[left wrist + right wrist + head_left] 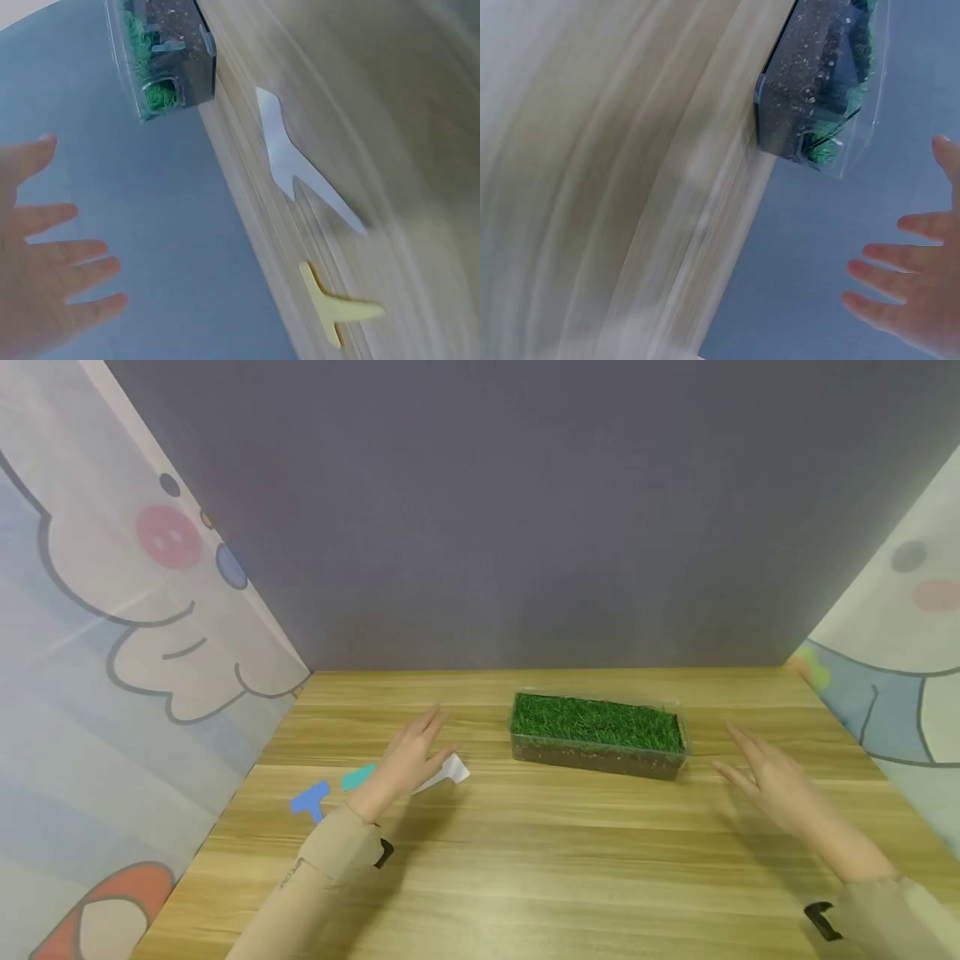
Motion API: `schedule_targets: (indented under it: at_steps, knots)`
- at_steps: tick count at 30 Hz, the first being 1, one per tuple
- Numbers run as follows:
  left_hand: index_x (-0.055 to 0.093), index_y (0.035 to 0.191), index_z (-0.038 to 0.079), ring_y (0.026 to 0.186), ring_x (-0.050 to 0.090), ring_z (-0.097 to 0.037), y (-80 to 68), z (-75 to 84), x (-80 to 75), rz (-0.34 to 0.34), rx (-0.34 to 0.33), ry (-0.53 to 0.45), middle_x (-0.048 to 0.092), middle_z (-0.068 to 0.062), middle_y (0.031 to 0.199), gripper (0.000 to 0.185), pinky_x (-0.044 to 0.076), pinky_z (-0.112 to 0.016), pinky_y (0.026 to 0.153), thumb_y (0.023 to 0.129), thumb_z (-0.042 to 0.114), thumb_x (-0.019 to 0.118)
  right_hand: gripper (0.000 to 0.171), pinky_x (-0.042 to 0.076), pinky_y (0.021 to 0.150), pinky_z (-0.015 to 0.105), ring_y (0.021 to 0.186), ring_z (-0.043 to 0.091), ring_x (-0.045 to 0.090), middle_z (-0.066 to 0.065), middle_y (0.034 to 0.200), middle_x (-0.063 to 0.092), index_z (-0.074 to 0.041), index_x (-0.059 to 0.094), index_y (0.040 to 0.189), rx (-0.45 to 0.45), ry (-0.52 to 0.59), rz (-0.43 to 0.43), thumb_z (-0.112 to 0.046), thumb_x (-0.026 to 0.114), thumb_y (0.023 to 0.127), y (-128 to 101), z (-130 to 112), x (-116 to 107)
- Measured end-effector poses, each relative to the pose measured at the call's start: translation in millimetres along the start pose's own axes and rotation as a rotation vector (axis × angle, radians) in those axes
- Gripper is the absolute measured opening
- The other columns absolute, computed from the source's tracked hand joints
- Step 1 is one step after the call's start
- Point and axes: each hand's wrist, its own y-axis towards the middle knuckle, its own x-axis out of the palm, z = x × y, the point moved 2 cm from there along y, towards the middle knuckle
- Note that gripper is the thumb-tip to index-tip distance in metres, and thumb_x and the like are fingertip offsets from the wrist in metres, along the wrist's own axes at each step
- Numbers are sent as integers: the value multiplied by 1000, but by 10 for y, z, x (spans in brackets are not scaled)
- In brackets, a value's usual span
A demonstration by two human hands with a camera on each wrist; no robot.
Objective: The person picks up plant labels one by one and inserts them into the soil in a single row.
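Note:
A clear plastic tray [592, 756] filled with dark soil and topped with green grass [600, 720] stands on the table, right of centre. My left hand [405, 762] hovers over several T-shaped plant labels, its fingers straight and spread, holding nothing. Around it lie a white label [453, 769], a teal label [357, 777] and a blue label [311, 797]. A yellow label [334, 307] shows in the left wrist view; in the head view the left hand and arm hide it. Beyond the tray's right end, my right hand [780, 785] is raised with extended fingers, also holding nothing.
The wood-grain table [540, 860] meets a plain grey panel [495, 527] at the back. Cloths printed with cartoon animals hang at the left [135, 677] and right [900, 677]. Dark straps show at both wrists.

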Motion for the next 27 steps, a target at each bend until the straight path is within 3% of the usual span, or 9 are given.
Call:
schedule_targets:
  at_steps: [5,14,22,27]
  knots:
    - [44,126,-2,113,45,-37,134,55,-2,36,-12,-55,43,-22,128,48,38,-51,92,88,25,54,61,25,86,66,105,58,31,41,124,30,12,22,133,12,20,-7,-29,44,93,97,13,-24]
    - [57,114,0,98,57,-31,373,183,117,112,-97,-235,56,-17,113,31,49,-39,80,85,11,59,53,33,82,63,101,56,39,41,118,38,17,32,126,38,90,-15,-25,41,95,293,17,-25]
    - [58,114,2,92,59,-26,558,300,271,51,-213,-353,57,-13,114,29,51,-33,72,86,11,57,50,42,74,58,89,52,51,41,109,46,21,35,121,64,122,-26,-22,38,96,429,11,20]
    - [59,110,-2,88,60,-26,653,338,366,50,-234,-448,59,-16,111,26,52,-29,68,86,7,55,46,45,71,55,89,50,52,38,108,48,20,39,119,101,212,-15,-20,37,96,484,31,71]
